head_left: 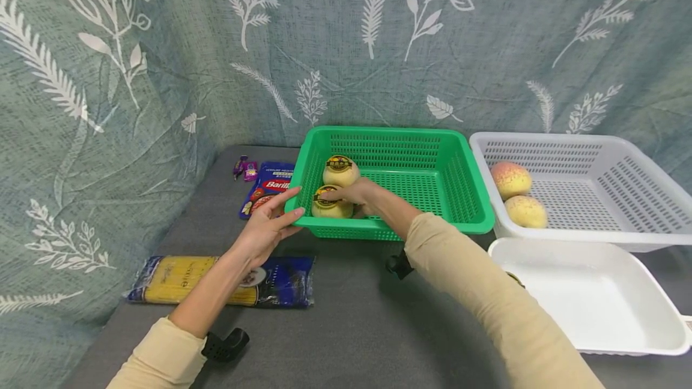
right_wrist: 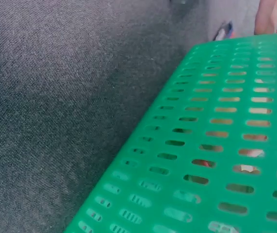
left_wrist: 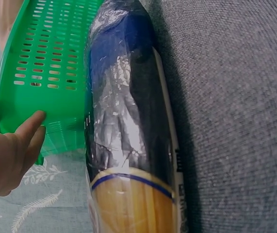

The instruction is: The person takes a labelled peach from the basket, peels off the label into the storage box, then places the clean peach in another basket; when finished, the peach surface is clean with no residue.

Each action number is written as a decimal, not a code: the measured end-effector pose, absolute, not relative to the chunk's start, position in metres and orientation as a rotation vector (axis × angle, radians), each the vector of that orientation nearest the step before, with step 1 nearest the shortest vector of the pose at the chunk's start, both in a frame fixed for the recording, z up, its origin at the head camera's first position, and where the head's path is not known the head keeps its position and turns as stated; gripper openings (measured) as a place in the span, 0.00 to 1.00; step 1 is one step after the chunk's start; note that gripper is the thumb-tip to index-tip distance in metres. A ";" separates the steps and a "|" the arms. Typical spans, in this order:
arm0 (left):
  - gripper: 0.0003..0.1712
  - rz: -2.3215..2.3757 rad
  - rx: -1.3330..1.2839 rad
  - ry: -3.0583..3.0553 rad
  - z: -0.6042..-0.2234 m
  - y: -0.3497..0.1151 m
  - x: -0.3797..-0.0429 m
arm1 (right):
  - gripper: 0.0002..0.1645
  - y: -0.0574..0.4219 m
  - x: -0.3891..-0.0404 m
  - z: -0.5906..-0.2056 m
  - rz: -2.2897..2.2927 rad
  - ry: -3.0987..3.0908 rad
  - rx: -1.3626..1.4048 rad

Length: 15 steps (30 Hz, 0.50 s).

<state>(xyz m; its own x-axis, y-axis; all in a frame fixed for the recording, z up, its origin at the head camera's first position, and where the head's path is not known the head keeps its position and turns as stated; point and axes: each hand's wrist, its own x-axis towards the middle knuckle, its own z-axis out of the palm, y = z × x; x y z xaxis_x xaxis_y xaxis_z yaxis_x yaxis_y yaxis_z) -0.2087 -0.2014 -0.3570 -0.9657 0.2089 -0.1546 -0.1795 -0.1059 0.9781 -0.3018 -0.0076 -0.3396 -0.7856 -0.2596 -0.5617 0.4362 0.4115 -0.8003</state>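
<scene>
In the head view, a green plastic basket [head_left: 378, 230] stands on the dark cloth. Two pale round fruits with black-and-gold labels lie at its left end: a rear fruit [head_left: 342, 174] and a front fruit [head_left: 337, 211]. My right hand [head_left: 361, 194] reaches into the basket and holds the front fruit, thumb over its label; its other fingers are mostly hidden. At the basket's front left corner my left hand [head_left: 266, 230] grips the rim. The left wrist view has this hand's fingers [left_wrist: 31, 127] against the basket's outer wall. Only the slotted basket wall [right_wrist: 216, 131] fills the right wrist view.
Left of the basket lie a blue Barilla pouch [head_left: 268, 183] and small purple wrapped sweets [head_left: 250, 171]. A spaghetti pack [head_left: 184, 278] lies beneath my left forearm. At right stand a grey basket [head_left: 573, 236] holding two red-yellow peaches [head_left: 510, 180] and a white tray [head_left: 589, 299].
</scene>
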 end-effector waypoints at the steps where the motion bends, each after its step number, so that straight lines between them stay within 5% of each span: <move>1: 0.34 2.157 0.033 1.904 -0.357 -0.201 -0.209 | 0.37 -0.006 -0.302 -0.339 -1.427 2.030 0.152; 9: 0.35 2.157 0.019 1.905 -0.356 -0.202 -0.209 | 0.39 0.025 -0.299 -0.290 -1.563 1.914 0.057; 15: 0.35 2.165 0.028 1.886 -0.355 -0.202 -0.210 | 0.40 0.066 -0.266 -0.254 -1.611 1.919 -0.109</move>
